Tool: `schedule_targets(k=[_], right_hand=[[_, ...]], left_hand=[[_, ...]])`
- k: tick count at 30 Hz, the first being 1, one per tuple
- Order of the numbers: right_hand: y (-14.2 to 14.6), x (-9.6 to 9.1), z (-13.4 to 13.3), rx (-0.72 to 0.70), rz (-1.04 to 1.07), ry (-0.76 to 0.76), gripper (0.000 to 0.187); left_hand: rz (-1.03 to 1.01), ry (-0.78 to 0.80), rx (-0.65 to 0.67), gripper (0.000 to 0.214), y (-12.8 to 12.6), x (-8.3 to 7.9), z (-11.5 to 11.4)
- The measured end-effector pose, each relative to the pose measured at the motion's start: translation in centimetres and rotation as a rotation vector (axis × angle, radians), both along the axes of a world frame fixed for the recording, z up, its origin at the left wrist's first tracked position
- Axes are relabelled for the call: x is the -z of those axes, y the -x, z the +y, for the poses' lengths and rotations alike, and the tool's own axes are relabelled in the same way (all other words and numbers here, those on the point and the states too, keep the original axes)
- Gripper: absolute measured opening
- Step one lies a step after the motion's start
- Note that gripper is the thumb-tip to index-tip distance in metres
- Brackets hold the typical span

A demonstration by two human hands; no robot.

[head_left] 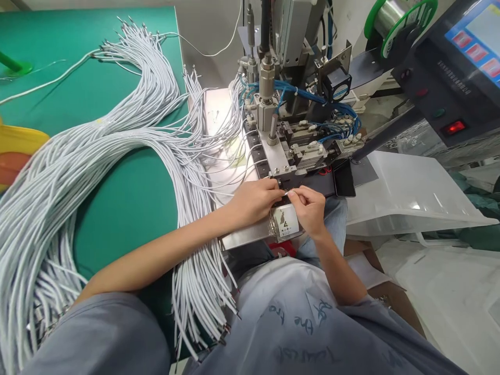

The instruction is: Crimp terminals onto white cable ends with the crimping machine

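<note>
My left hand (258, 200) is closed in a pinch at the front edge of a bench-top machine (273, 151). Facing it, my right hand (310, 209) pinches with thumb and forefinger. A small white piece that looks like the end of a white cable (287, 193) shows between the fingertips of both hands; its details are too small to make out. Below the hands sits a white box with a printed label (286, 221). Thin white cables from a large bundle (156, 140) run across to the machine's left side, some passing close to my left hand.
Cable bundles drape over a green mat (125, 192) on the left. A yellow and orange object (19, 151) lies at the far left. Right of the machine are a solder wire spool (398, 21), a control box (453, 67), a black tray (344, 178) and a translucent plastic sheet (414, 192).
</note>
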State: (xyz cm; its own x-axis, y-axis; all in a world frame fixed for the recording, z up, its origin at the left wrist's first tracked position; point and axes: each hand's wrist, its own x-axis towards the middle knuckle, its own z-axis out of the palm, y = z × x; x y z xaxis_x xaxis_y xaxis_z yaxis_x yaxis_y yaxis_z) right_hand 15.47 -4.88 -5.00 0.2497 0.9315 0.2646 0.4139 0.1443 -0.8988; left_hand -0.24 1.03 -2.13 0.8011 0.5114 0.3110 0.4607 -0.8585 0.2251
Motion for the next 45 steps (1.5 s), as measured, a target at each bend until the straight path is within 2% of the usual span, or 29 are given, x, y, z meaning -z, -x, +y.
schedule_targets(k=[3,6,11,19,25,33,41,45], right_hand=[[-1.7,1.4,0.4,-0.018,0.078,0.133,0.021],[-2.8,2.4,0.9,-0.025,0.214,0.231,0.018],[-2.6,2.5,1.4,-0.083,0.351,0.328,0.015],[-1.9,2.6,2.1,-0.088,0.399,0.349,0.014],[-2.1,2.5,2.0,-0.105,0.438,0.382,0.008],[-2.7,2.5,2.1,-0.123,0.340,0.321,0.009],[-2.8,2.6,3.1,-0.162,0.500,0.511,0.008],[-2.8,2.5,2.9,-0.143,0.481,0.470,0.009]], left_hand=[[0.170,0.000,0.041,0.027,-0.1,0.4,0.4],[0.246,0.051,0.055,0.026,-0.2,0.7,0.7],[0.272,0.100,0.083,0.028,-0.3,0.6,0.7],[0.265,0.054,0.134,0.035,-0.4,0.5,0.9],[0.264,0.019,0.146,0.029,-0.6,0.6,1.0],[0.265,0.021,0.139,0.028,-0.6,0.5,1.0],[0.326,0.053,0.126,0.027,-0.8,-0.2,0.9],[0.317,0.048,0.130,0.026,-0.8,-0.2,0.9]])
